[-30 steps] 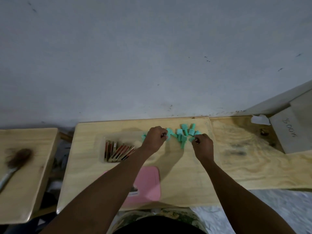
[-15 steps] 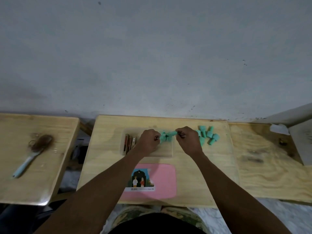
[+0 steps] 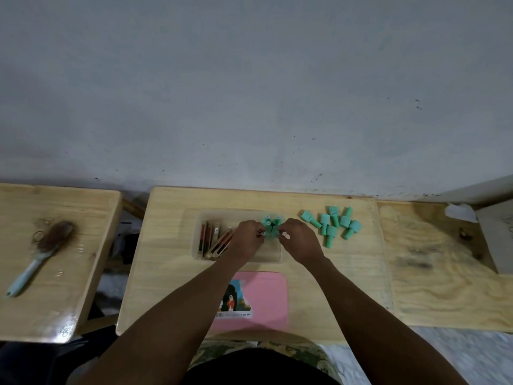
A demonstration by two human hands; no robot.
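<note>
A clear plastic tray (image 3: 274,258) sits on the middle wooden table (image 3: 166,268). It holds several slim red-brown sticks (image 3: 213,240) at its left end. Both of my hands meet over the tray's far right part. My left hand (image 3: 248,240) and my right hand (image 3: 298,241) pinch a small cluster of teal bottles (image 3: 270,226) from either side. A loose group of several more teal bottles (image 3: 333,226) lies on the table to the right of my right hand.
A pink box lid (image 3: 266,295) with a picture label lies near the table's front edge. On the left table rests a hairbrush (image 3: 41,251) with a pale blue handle. A plywood board (image 3: 444,268) extends to the right, bearing a grey box (image 3: 499,240). A grey wall stands behind.
Both hands have moved left from the loose teal bottles to above the tray, carrying a few teal bottles with them. The camera view has also shifted left.
</note>
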